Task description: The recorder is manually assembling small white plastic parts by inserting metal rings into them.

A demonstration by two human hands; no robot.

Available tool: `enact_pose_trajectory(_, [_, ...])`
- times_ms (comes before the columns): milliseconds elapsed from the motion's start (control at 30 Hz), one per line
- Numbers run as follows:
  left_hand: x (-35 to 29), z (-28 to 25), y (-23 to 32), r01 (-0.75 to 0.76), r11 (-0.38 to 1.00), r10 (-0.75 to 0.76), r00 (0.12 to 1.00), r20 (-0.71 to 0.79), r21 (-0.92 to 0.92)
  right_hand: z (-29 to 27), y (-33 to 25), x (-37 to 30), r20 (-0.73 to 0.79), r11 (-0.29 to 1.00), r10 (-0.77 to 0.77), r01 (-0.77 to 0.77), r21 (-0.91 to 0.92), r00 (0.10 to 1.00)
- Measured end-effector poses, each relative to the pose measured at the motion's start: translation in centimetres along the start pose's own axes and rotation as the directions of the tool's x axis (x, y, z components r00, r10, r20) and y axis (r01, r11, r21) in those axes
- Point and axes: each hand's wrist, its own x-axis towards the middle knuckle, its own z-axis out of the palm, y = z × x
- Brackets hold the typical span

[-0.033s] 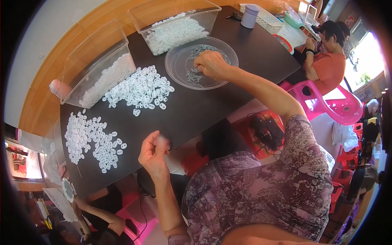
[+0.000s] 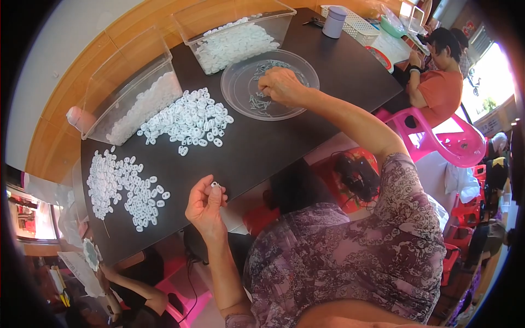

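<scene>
Near the table's front edge, my left hand [image 2: 206,206] pinches a small white oval plastic piece [image 2: 215,185] between thumb and fingers. My right hand [image 2: 284,86] is over a clear round tray [image 2: 231,103], its fingers closed and pointing down. Whatever they may hold is hidden. Small grey metal pins or screws [image 2: 259,103] lie scattered in the tray around those fingers. A heap of white oval pieces with holes [image 2: 191,117] sits left of the tray. Farther left, more white oval pieces [image 2: 143,202], dark-marked on top, are spread out.
Two clear plastic bins, one at the left [image 2: 98,130] and one at the back [image 2: 186,41], hold many white pieces. A lilac lidded cup [image 2: 334,23] and a white basket [image 2: 358,30] stand at the far right. Other people sit nearby, one in an orange shirt [image 2: 440,90].
My left thumb was blurred by motion and is now still, with the white piece visible at its tip. My right hand has shifted very slightly left over the tray.
</scene>
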Motion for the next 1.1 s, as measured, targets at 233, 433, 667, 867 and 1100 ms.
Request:
enact_pose_trajectory(233, [-0.1,-0.1,-0.2,0.004,1.000,-0.004,1.000,-0.017,-0.003,0.8,0.6,1.4,0.229,0.983,0.082,-0.041,-0.178,0.970])
enact_pose_trajectory(433, [-0.1,-0.3,-0.5,-0.013,0.999,0.013,1.000,-0.012,-0.031,-0.2,-0.2,0.3,-0.055,0.996,-0.057,0.060,0.063,0.997])
enact_pose_trajectory(667, [-0.1,-0.2,-0.5,-0.008,0.999,0.008,1.000,-0.019,-0.036,0.3,0.3,-0.1,0.088,0.996,-0.084,0.083,0.022,0.993])
enact_pose_trajectory(867, [-0.1,-0.5,-0.5,-0.001,0.999,0.001,1.000,-0.017,-0.041,0.3,0.1,0.4,0.071,0.998,-0.059,0.057,0.027,0.996])
enact_pose_trajectory(1100, [-0.1,-0.7,-0.7,0.005,0.999,-0.005,1.000,0.002,-0.052,0.6,-0.1,0.1,0.108,0.993,-0.103,0.109,-0.050,0.989])
